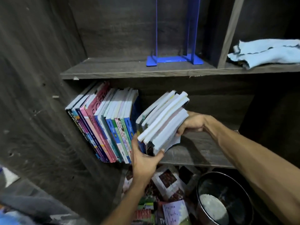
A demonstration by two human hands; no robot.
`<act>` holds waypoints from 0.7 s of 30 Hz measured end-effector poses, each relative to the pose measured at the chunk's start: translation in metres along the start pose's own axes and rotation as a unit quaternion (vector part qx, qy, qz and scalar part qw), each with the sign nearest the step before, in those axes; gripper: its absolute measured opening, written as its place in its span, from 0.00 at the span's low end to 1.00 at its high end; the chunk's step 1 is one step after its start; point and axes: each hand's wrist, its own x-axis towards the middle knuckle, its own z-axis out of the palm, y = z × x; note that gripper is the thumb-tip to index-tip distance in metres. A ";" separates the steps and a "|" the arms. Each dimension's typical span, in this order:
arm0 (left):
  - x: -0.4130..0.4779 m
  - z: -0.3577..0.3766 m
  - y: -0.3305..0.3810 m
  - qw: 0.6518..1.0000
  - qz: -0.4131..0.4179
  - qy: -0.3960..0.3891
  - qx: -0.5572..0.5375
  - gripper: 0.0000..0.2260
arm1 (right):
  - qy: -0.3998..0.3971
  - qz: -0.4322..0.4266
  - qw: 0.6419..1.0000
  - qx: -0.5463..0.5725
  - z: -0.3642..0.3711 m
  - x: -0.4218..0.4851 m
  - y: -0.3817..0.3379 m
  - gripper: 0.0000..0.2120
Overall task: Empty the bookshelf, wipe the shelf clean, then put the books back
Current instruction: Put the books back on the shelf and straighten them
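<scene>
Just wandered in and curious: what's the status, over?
The left hand and right hand grip a tilted book stack at the lower shelf. Leaning book row left of it. Blue cloth on upper shelf. Nothing blocking.

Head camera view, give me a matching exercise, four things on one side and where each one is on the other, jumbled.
Things: 1 blue cloth; 2 blue book stand; 3 bundle of books; 4 black bin.
Places: A gripped by left hand and right hand; B beneath the lower shelf; C upper shelf, right compartment; D upper shelf, left compartment.
Pairs: 1-C; 2-D; 3-A; 4-B.
</scene>
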 end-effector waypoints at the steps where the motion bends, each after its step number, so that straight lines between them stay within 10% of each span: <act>1: -0.002 0.003 -0.005 1.000 0.001 0.019 0.006 0.45 | -0.003 0.014 1.000 -0.006 0.002 0.009 0.006 0.24; 13: -0.009 0.050 -0.042 0.983 -0.073 0.134 0.098 0.48 | 0.083 -0.023 0.971 0.224 0.039 0.074 0.056 0.38; 21: -0.030 0.069 -0.062 0.955 -0.121 0.129 0.237 0.47 | 0.167 0.070 0.956 0.231 0.081 0.071 0.091 0.11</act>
